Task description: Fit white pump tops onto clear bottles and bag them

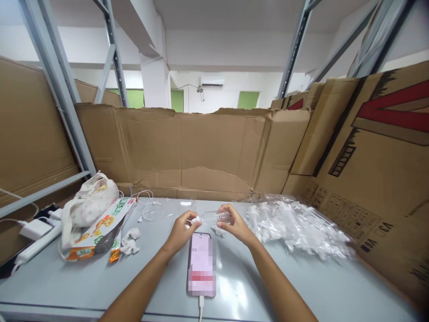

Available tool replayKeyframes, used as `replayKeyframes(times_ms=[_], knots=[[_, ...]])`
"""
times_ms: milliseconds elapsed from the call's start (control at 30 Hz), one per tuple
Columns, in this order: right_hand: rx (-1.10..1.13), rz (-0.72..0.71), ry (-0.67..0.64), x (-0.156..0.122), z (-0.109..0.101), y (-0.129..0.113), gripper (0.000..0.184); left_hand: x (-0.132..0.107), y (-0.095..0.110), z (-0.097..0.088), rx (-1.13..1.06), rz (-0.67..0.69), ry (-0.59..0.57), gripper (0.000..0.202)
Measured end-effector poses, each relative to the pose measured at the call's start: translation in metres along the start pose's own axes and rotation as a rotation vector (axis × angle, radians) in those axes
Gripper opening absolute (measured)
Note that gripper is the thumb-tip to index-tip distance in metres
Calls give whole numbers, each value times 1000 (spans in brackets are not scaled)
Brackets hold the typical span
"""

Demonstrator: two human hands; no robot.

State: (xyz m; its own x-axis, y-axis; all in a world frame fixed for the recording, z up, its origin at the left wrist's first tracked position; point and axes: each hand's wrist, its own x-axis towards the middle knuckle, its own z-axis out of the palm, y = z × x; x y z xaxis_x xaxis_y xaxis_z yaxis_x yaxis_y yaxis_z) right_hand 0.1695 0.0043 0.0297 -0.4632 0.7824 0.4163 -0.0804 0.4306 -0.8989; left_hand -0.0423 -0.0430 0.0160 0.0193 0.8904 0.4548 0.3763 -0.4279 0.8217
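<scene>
A: What containers do you see, and what is in them?

B: To the right of the right hand's (236, 223) fingers there is a heap of clear plastic bags (298, 226) on the table (301, 286). Inside them are many small white and clear parts; they look like small bottles and pump heads, but I cannot tell each one. Far to the left of the left hand's (181, 230) fingers lies an opened snack bag (100, 232) with colourful print. What is inside it I cannot see. A pale dotted cloth pouch (89, 203) rests on top of it.

A: And the thing in the hands?

B: It is a small clear bottle (216, 218), held on its side between both hands, a little above the table. It is transparent and seems empty. At its left end there is a white cap (197, 219).

A: How are the fingers?

B: The left fingers pinch the white cap. The right fingers are closed around the other end of the bottle, thumb on the near side.

A: What else is close to the fingers?

B: Just below them a phone (201, 264) lies flat with a cable plugged in. Beyond the left fingers are white earphones (149, 208), and further left some crumpled white paper (130, 241).
</scene>
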Motion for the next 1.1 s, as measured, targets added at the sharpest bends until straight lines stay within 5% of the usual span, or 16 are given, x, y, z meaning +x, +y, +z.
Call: replayKeyframes(times_ms=[233,567,767,967,1100], knots=[[129,54,-67,-4,6,2,41,-5,-10,2,-377,-195,-55,29],[-43,-8,-147,-4,-5,7,39,-8,-9,6,-563,-367,-119,29],[-8,182,-91,-3,-3,13,34,-13,-14,12,-369,-174,-60,26],[81,389,7,-2,11,12,55,-18,-2,9,92,224,23,10],[105,311,71,0,11,6,48,-17,4,6,102,165,34,39]])
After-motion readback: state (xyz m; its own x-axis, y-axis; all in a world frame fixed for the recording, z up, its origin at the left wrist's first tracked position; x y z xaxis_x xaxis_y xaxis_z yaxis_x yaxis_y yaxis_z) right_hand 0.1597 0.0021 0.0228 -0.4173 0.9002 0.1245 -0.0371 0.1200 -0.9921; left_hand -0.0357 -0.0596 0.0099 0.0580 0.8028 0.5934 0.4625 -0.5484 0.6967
